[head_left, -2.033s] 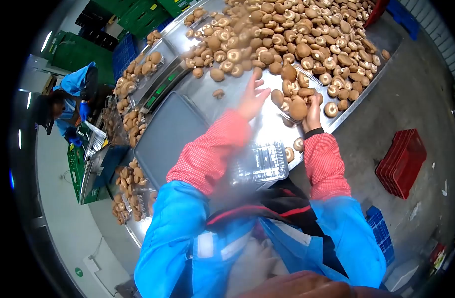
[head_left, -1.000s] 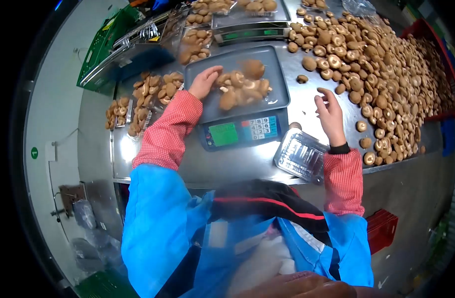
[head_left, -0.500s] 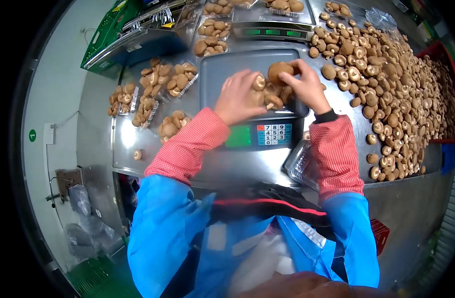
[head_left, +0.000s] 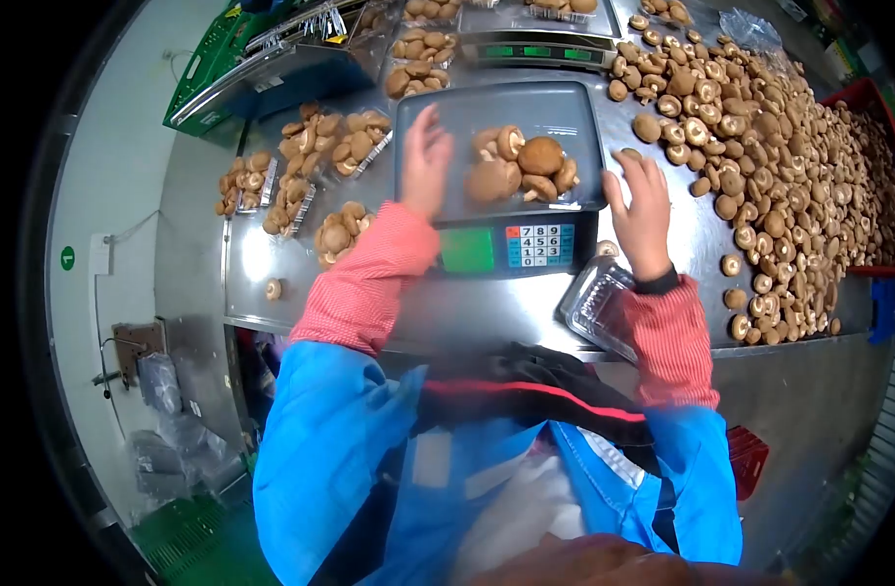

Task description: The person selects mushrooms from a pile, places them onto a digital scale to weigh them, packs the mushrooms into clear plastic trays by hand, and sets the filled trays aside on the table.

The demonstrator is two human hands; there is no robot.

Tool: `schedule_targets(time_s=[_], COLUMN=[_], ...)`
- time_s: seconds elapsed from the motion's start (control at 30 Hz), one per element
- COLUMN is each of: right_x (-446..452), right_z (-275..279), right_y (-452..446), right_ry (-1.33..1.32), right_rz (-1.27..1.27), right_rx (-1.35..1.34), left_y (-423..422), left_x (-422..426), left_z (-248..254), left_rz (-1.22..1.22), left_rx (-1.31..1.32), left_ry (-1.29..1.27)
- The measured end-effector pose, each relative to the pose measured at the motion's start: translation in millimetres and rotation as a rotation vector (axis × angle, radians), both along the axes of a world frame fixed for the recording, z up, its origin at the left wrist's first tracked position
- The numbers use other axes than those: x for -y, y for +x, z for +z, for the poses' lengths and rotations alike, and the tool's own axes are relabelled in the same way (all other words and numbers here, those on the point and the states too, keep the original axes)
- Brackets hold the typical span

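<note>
A small group of shiitake mushrooms (head_left: 540, 156) sits on the grey tray (head_left: 457, 203) of a digital scale (head_left: 584, 232); glints of clear plastic show about them. On a dial centred on that tray, 12 o'clock pointing away from the wearer, the left hand (head_left: 428, 161) is over the tray's 9 o'clock side, blurred, fingers parted and grasping nothing; whether it touches the tray I cannot tell. The right hand (head_left: 643, 205) is just off the tray at 4 o'clock, released, thumb and fingers apart; a clear plastic punnet (head_left: 599, 301) lies at 5 o'clock, partly behind the right sleeve (head_left: 667, 337); the large mushroom pile (head_left: 770, 195) spreads over the steel desk (head_left: 487, 317) at 3 o'clock; filled punnets (head_left: 311, 146) stand at 9 o'clock; a second scale (head_left: 540, 51) is at 12 o'clock.
</note>
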State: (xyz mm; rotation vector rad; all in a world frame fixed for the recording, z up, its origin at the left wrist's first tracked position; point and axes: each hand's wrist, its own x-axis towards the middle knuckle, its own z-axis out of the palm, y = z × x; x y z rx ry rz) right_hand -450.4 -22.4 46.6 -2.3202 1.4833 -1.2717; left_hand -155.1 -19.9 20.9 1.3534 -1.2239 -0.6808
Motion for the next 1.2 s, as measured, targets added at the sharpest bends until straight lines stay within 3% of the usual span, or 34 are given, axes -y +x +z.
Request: schedule_targets(time_s=[0.13,0.27,0.37,0.5,0.6,0.87,1.1,1.17,1.2], right_x=[-92,-160,-174,-177,-175,-168,-173,-171,-169], right_z=[-20,-27,-25,-23,-21,-34,-10,11,17], right_y=[-59,-81,-76,-75,-76,-83,-68,-67,-69], right_ry=[0.444,0.631,0.488,0.399,0.381,0.347,0.138,0.038,0.006], right_rz=[0.058,0.277,0.25,0.304,0.341,0.388,0.188,0.041,-0.031], right_rx=[-0.193,-0.296,-0.351,-0.413,-0.437,-0.353,-0.447,-0.418,-0.377], left_y=[50,48,26,11,-6,-16,1,57,56], left_x=[-29,-46,-44,-32,-33,-21,-18,-2,-1], left_z=[-20,-14,-1,-3,6,-6,-7,-72,-43], left_rz=[-0.055,-0.215,-0.33,-0.263,-0.17,-0.086,-0.012,-0.182,-0.099], left_rx=[-0.181,-0.04,0.114,-0.053,-0.362,-0.55,-0.735,-0.224,-0.483], left_ry=[0.264,0.532,0.665,0.731,0.732,0.653,0.577,0.275,0.327])
